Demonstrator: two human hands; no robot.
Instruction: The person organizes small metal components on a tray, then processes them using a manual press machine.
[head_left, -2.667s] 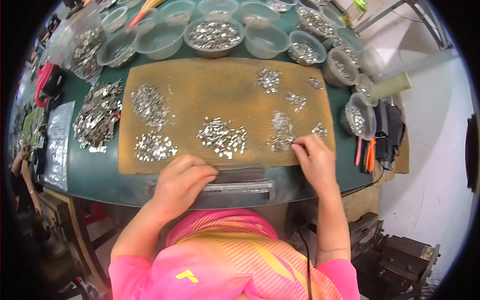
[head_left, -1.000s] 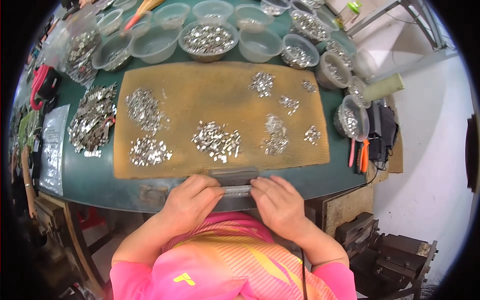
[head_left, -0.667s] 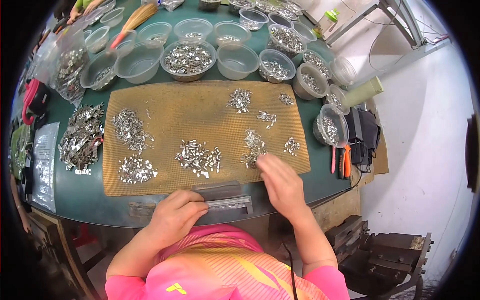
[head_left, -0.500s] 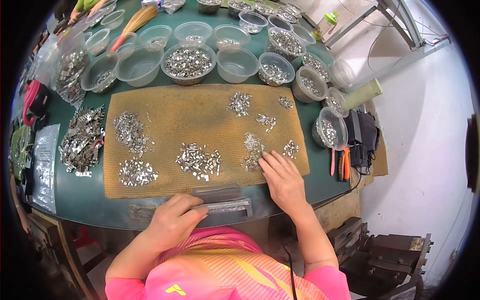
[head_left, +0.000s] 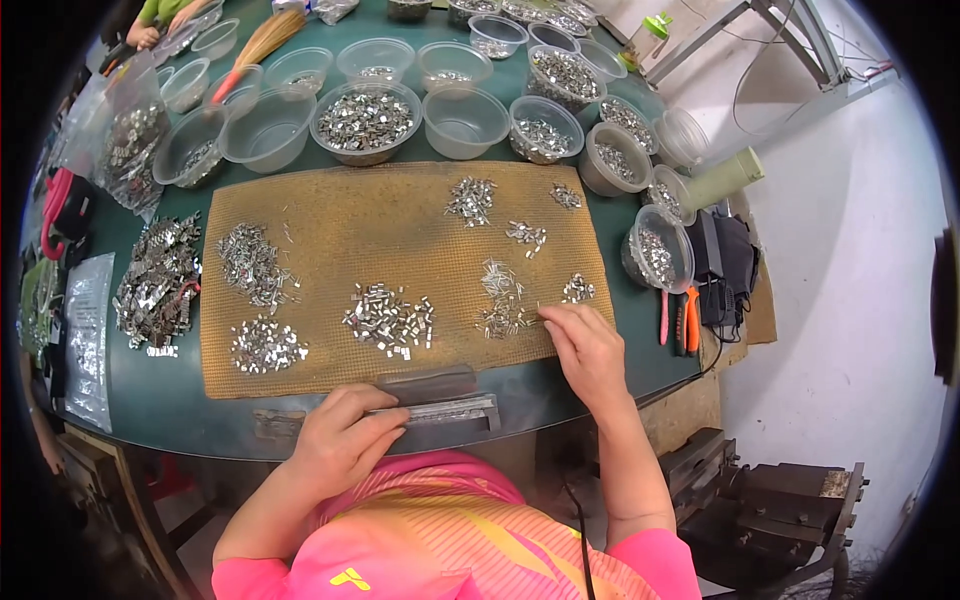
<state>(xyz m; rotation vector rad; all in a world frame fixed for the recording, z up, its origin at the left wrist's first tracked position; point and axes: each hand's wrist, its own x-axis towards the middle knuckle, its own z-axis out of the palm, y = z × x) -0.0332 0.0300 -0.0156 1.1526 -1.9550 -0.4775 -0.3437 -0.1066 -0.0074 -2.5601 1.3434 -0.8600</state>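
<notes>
My left hand (head_left: 350,432) lies at the table's front edge, its fingers and thumb closed on the left end of a long, narrow metal fixture (head_left: 455,411) with a slot along it. My right hand (head_left: 588,350) is just right of a pile of thin metal pins (head_left: 500,292). Its thumb and forefinger are pinched together, and a tiny metal pin (head_left: 540,306) seems to stick out from the tips. Beside that hand is a small heap of silvery metal pieces (head_left: 578,288). A flat dark plate (head_left: 430,382) lies behind the fixture.
Several other piles of metal pieces (head_left: 390,320) lie on the brown textured mat (head_left: 370,215). Clear plastic bowls (head_left: 466,125) line the far side. A mound of metal strips (head_left: 158,280) sits at left. Orange-handled pliers (head_left: 692,322) lie at right. Another person's hand (head_left: 145,38) shows far left.
My right hand has drawn back and to the right from the pin pile, its fingers now pinched. My left hand stays on the fixture. The whole view has shifted slightly.
</notes>
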